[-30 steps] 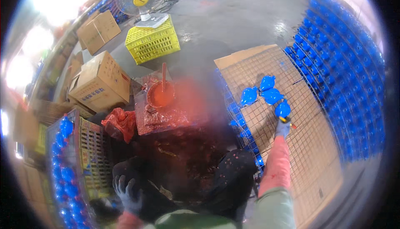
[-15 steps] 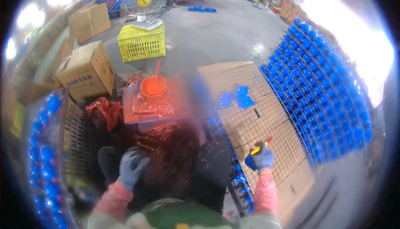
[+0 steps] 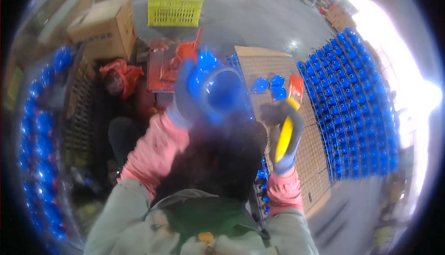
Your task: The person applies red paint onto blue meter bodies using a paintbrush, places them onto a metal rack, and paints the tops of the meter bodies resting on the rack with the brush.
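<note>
In front of my chest, my left hand (image 3: pixel 181 90), in a grey-blue glove, is closed on the side of a glossy blue hollow part (image 3: pixel 198 76). The part has a wide round mouth facing me; its edges are smeared by motion. My right hand (image 3: pixel 286 136), also gloved, grips a paintbrush (image 3: pixel 286 134) by its yellow handle. The brush's red head points up and away, over the wire rack (image 3: pixel 311 139). Behind the blue part stands a red paint bowl (image 3: pixel 186 51) with a stick in it, on a red-stained stand (image 3: pixel 157 64).
Cardboard lies under the wire rack, with several small blue pieces (image 3: pixel 278 81) on top. Stacked blue parts (image 3: pixel 357 111) fill racks at right; more blue parts (image 3: pixel 45 148) line the left. A yellow crate (image 3: pixel 175 11), a carton (image 3: pixel 104 27) and a red bag (image 3: pixel 123 76) stand beyond.
My left hand has risen from above my lap, where it looked empty, and now holds the blue part. My right hand has moved up and inward with the brush. The view has tilted down.
</note>
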{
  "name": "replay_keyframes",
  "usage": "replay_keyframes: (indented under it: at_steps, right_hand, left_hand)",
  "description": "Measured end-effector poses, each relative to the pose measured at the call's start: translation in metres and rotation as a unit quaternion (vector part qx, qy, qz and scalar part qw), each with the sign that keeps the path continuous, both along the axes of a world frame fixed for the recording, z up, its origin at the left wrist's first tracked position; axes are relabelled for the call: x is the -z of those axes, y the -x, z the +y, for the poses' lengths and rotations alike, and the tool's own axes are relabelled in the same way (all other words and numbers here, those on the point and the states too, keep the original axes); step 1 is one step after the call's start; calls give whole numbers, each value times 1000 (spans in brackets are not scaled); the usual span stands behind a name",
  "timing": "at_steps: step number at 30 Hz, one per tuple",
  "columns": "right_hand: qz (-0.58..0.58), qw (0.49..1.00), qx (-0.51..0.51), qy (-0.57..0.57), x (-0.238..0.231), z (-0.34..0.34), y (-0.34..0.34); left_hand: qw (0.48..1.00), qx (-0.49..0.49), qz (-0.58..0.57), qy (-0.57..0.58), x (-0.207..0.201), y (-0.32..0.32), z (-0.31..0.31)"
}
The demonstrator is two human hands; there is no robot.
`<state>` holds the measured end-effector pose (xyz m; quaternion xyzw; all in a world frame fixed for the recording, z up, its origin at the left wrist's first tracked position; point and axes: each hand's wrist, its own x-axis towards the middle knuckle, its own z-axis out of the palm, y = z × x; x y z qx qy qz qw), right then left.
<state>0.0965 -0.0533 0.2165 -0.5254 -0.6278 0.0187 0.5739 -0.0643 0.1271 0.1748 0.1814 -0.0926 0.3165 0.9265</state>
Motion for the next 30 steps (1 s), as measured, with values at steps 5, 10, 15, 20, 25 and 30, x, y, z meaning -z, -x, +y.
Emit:
replay_keyframes:
  at_steps: [5, 10, 15, 20, 25, 30]
  right_hand:
    - [117, 987, 54, 97, 13, 69, -2]
    - [270, 955, -71, 98, 90, 179, 4]
    - [217, 957, -11, 190, 154, 278, -19]
    - [171, 965, 10, 198, 196, 330, -40]
    - [251, 944, 11, 213, 201, 331, -51]
    - [296, 935, 55, 188, 189, 300, -58]
  left_hand:
    - [986, -149, 7, -78, 26, 56, 69]
    - [867, -469, 156, -65, 74, 113, 89]
    - [943, -303, -110, 89, 71, 150, 99]
    - [934, -290, -190, 90, 63, 157, 93]
    - [943, -260, -187, 88, 67, 151, 93]
    - [960, -205, -177, 66, 66, 140, 95]
